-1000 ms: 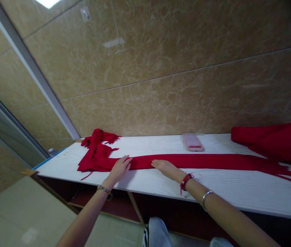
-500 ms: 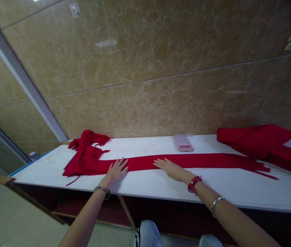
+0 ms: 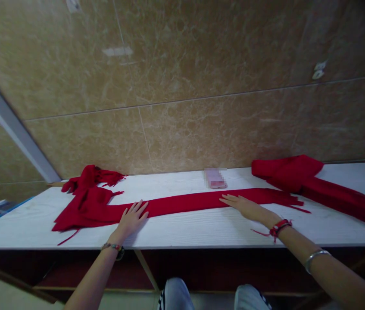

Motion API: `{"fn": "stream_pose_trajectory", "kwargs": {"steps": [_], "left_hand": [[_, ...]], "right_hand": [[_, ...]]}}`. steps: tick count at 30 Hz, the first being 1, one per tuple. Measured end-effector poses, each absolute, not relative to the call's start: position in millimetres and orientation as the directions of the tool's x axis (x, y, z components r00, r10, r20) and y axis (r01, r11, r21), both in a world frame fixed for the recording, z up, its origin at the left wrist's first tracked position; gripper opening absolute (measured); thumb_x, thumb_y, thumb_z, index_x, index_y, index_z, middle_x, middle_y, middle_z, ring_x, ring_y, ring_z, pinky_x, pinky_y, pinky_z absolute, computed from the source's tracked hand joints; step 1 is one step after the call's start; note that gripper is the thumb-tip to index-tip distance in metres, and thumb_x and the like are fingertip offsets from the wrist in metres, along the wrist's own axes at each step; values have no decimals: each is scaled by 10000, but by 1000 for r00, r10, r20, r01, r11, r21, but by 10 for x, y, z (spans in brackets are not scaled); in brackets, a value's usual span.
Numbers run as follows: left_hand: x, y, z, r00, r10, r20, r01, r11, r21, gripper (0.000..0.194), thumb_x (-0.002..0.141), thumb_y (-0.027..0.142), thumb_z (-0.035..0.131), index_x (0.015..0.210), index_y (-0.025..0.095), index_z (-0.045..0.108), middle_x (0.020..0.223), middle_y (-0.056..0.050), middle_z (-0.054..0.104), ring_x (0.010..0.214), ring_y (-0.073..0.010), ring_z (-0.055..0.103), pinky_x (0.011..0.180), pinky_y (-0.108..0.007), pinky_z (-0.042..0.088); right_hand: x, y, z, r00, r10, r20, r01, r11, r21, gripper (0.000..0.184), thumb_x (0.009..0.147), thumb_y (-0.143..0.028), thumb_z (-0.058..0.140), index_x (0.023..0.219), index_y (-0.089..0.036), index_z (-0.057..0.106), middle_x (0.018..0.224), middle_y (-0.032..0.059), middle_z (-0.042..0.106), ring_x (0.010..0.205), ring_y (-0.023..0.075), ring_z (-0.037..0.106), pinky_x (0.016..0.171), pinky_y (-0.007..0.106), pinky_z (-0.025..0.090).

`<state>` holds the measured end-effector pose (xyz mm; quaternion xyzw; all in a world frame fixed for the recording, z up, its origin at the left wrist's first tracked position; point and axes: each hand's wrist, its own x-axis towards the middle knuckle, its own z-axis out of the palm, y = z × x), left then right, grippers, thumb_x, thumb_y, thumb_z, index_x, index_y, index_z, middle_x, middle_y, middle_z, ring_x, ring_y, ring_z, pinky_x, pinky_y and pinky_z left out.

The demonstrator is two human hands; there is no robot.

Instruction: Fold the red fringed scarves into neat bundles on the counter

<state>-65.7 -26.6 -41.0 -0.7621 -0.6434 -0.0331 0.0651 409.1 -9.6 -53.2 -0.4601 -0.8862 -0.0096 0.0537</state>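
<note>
A long red scarf (image 3: 185,204) lies folded into a narrow strip along the white tabletop (image 3: 182,230). Its fringed end points right, while its left part is bunched in a loose heap. My left hand (image 3: 133,218) rests flat on the strip beside that heap, fingers spread. Farther right, my right hand (image 3: 245,207) lies with outstretched fingers on the strip, not far from the fringe. Neither hand grips the cloth.
Another red cloth (image 3: 285,172) lies at the back right, with a long band running to the right edge. A phone (image 3: 215,178) sits near the tiled wall (image 3: 182,129). Red fringed fabric (image 3: 88,176) is heaped at the back left. Open shelves (image 3: 98,271) are below the top.
My right hand has slid right along the scarf toward its fringed end. My left hand stays near the bunched part. The whole view has shifted to the right.
</note>
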Motion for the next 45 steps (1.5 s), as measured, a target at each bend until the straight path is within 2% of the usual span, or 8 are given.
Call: {"fn": "stream_pose_trajectory", "kwargs": {"steps": [6,13,18,23,33,38,41,45], "left_hand": [[-376,-167,-281,106,988,110,993,-100,-62,482,850,354,336,1299,182,356,1391,-112,295,1265,-300,258,961,-517,273],[292,-23,-303,165,972,165,986,-165,-12,516,863,452,286,1305,193,345,1402,-113,268,1269,-304,249,954,-517,275],[269,-52,-386,147,984,101,989,-147,-10,563,851,512,261,1326,214,314,1402,-95,268,1277,-303,228,976,-512,237],[239,-50,-351,149,986,78,989,-148,-20,569,846,516,259,1338,233,286,1413,-73,250,1284,-291,214,994,-496,222],[189,19,-397,159,984,78,987,-158,-11,573,843,505,247,1344,227,274,1420,-65,235,1287,-300,199,990,-519,218],[441,115,-284,153,987,53,983,-146,-116,501,859,377,272,1324,195,319,1417,-121,223,1282,-318,205,966,-549,228],[898,185,-209,253,960,118,964,-240,-111,470,880,370,247,1315,216,332,1420,-126,214,1288,-299,200,967,-528,242],[1506,186,-206,383,915,127,924,-378,-65,495,884,421,246,1338,226,280,1427,-93,203,1297,-269,186,982,-483,257]], "right_hand": [[4430,-146,-367,-454,883,120,889,459,-11,678,685,65,269,1289,-220,389,1352,74,365,1252,191,289,996,428,286],[2650,-144,-84,-574,738,356,752,646,-127,479,884,-315,319,1323,-125,306,1378,128,308,1276,235,225,1001,472,255],[2087,-184,-275,-533,823,198,792,567,-227,522,891,-449,228,1341,-189,273,1403,108,260,1284,286,177,973,584,183],[2807,-139,-406,-423,904,65,877,426,-220,561,870,-512,206,1360,-241,231,1428,87,194,1280,348,135,951,632,131],[5165,-203,-546,72,996,45,997,-74,38,457,887,-335,267,1321,-208,335,1398,134,260,1256,359,216,928,611,212],[4910,-152,-351,-114,963,244,993,113,15,446,889,-293,263,1252,-87,418,1342,219,325,1244,356,245,914,576,262],[4302,-50,-263,-213,936,280,975,224,-5,500,893,-406,261,1298,-127,354,1372,162,305,1265,270,239,967,467,273],[3764,32,-301,-399,864,307,882,453,-130,511,897,-434,235,1317,-156,320,1376,129,313,1269,249,235,970,477,269]]}}
